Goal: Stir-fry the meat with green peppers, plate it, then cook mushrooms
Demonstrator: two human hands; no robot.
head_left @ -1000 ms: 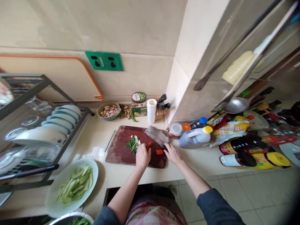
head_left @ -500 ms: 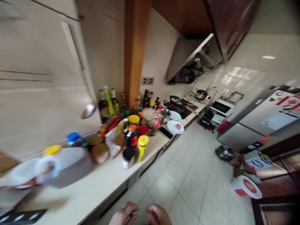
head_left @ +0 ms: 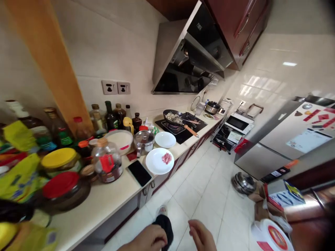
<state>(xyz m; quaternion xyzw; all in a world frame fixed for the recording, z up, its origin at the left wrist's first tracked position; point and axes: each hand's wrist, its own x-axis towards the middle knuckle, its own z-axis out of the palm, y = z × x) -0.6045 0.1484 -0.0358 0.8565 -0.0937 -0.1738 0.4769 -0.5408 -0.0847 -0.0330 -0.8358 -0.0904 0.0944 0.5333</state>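
My left hand (head_left: 151,237) is low in the view, over the floor beside the counter front. Its fingers are loosely bent, a gap shows by the thumb, and I see nothing in it. To its right, my right hand (head_left: 201,235) hangs over the floor tiles, fingers apart and nothing held. Neither hand touches anything. On the counter ahead lie a dark phone (head_left: 139,173) and a white plate (head_left: 154,161) with chopped pink meat (head_left: 166,158). Behind them are a second white plate (head_left: 165,139) and a wok (head_left: 167,112) of sliced food on the stove.
Jars and bottles crowd the counter at left, among them a red-lidded jar (head_left: 61,184) and a glass jar (head_left: 108,164). A range hood (head_left: 183,69) overhangs the stove. Along the right stand a fridge (head_left: 277,139), stacked pots (head_left: 243,183) and a white bucket (head_left: 269,235).
My view has moved forward along the counter, bringing the stove and plates nearer. Both hands have shifted right in the view and stand farther apart. A foot now shows below.
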